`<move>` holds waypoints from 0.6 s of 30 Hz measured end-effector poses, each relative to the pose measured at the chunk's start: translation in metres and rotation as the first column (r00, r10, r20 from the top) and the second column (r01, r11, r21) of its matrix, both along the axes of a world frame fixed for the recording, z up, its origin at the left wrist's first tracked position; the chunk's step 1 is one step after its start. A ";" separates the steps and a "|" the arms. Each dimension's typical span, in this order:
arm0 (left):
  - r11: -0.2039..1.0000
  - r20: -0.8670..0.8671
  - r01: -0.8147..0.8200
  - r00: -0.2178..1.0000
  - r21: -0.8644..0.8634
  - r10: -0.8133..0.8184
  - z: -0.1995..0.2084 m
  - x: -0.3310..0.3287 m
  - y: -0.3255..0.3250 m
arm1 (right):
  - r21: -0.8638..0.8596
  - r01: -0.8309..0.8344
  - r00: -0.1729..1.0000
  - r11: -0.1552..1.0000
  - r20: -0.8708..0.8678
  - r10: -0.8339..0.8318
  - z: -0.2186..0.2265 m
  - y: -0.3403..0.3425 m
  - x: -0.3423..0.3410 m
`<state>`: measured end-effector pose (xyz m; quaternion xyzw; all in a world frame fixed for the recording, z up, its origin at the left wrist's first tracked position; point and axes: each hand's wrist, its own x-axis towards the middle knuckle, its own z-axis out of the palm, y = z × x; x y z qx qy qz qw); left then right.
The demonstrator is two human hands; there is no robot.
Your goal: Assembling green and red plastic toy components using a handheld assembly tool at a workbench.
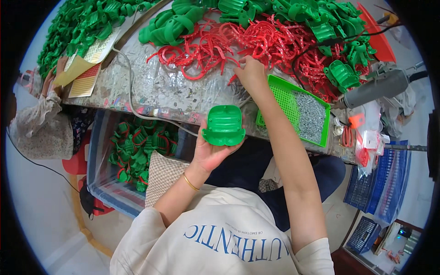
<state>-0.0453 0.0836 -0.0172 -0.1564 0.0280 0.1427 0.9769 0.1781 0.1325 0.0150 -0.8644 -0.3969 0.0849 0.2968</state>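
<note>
My left hand (pixel 210 153) is closed around the lower edge of a green plastic seat-shaped piece (pixel 224 123). The piece has a ribbed back and a rounded lip, and its hollow side faces up. My right hand (pixel 251 75) reaches to the near edge of a heap of red strips with pale dots (pixel 275 41). Its fingertips are pinched on a red strip (pixel 233 79), partly hidden by the fingers.
A bright green tray (pixel 285 103) of small metal pieces stands right of my right arm, near a grey tool (pixel 376 89). Green pieces (pixel 169 25) are piled behind. A striped bin (pixel 103 160) holds green-and-red pieces. Another person's sleeve (pixel 48 110) shows at left.
</note>
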 end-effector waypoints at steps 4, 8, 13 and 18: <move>0.996 0.044 0.023 0.999 0.089 -0.027 -0.001 0.001 0.006 | -0.204 0.102 0.994 0.974 0.060 -0.091 0.006 0.006 -0.002; 0.997 0.055 0.024 0.998 0.073 -0.028 -0.004 -0.004 0.007 | -0.199 0.054 0.997 0.978 -0.048 -0.065 0.014 -0.005 -0.002; 0.926 -0.074 -0.036 0.995 0.377 0.069 -0.002 -0.006 0.003 | -0.013 0.028 0.992 1.000 -0.124 -0.030 0.046 -0.039 0.006; 0.841 -0.145 -0.053 0.977 0.538 0.155 0.020 0.003 0.005 | 0.257 0.030 0.999 0.966 -0.032 -0.022 0.092 -0.083 -0.035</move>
